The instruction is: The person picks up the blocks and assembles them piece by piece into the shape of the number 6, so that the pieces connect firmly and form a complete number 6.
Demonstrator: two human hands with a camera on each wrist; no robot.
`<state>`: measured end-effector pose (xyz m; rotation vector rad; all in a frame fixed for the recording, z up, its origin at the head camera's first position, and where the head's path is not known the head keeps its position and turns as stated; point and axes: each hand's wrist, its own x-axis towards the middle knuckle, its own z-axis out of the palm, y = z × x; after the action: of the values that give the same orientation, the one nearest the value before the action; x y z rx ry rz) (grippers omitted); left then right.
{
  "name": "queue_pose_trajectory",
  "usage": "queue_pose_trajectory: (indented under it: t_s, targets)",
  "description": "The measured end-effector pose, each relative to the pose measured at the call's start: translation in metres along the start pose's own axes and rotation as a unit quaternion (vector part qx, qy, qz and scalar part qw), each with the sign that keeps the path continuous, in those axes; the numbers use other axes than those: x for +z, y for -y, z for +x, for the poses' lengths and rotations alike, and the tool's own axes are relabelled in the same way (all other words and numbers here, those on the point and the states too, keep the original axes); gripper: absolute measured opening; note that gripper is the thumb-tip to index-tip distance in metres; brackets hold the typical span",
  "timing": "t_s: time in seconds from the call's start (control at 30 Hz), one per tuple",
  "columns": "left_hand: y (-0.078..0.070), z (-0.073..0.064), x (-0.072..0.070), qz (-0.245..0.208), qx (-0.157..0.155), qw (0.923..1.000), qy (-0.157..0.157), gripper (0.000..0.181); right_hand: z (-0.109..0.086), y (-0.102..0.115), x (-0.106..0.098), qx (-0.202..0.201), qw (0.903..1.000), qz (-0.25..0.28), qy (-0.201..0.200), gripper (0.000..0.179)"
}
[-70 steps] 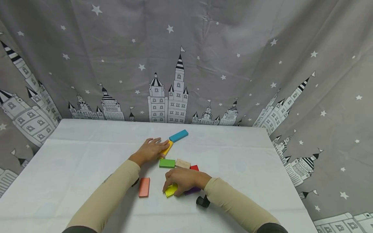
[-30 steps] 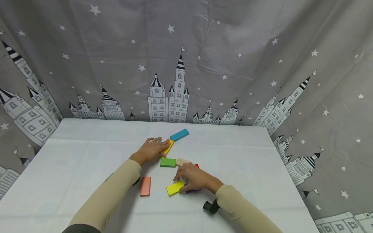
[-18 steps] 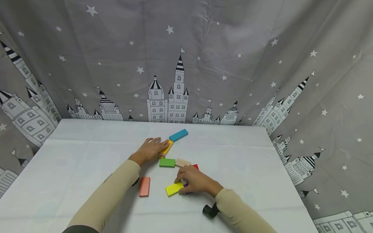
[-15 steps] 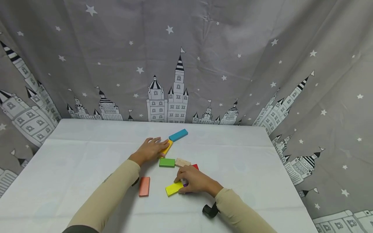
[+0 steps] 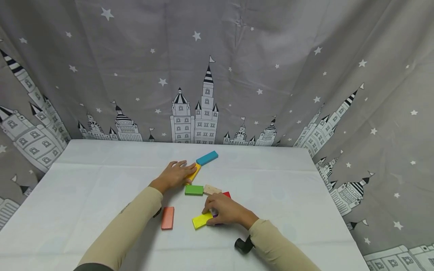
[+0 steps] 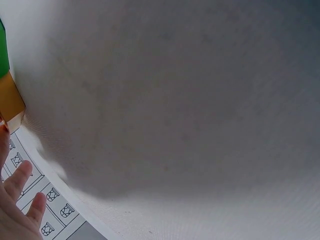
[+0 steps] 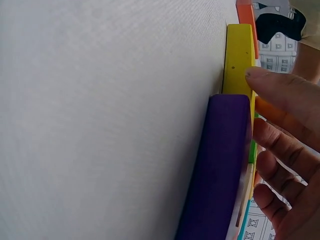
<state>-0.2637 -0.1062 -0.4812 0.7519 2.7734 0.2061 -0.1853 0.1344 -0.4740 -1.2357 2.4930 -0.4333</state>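
The yellow block [image 5: 200, 221] lies on the white table [image 5: 288, 203], where we see the right hand [image 5: 223, 208] pinching its three-o'clock end between thumb and finger. At nine o'clock from it sits the pink block [image 5: 167, 218]; at three, just beside, the purple block [image 7: 220, 160] (clearest from the right wrist). Towards eleven, beyond the green block [image 5: 194, 190], the left hand [image 5: 173, 175] touches the orange block [image 5: 194, 175]; whether it grips, we cannot tell.
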Motion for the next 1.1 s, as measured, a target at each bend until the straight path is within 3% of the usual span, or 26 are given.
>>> queue_pose_trajectory:
  t_s: [0.4,0.77,0.9,1.1]
  targets:
    - [-0.011,-0.002,-0.003,0.005,-0.007,0.9999,0.006,0.062,-0.007,0.005,-0.004,-0.007,0.9999,-0.008,0.013,0.030]
    - [-0.018,-0.006,-0.007,0.037,-0.013,0.9992,0.003,0.061,-0.008,0.011,0.004,-0.014,0.9998,-0.016,-0.003,0.027]
    - [-0.019,-0.002,-0.008,0.008,-0.013,0.9999,0.007,0.057,-0.010,0.012,0.005,-0.003,0.9996,-0.028,-0.003,0.027]
    - [-0.016,-0.012,-0.015,-0.094,-0.032,0.9940,-0.045,0.051,-0.014,0.014,0.002,0.019,0.9995,-0.025,-0.002,0.028]
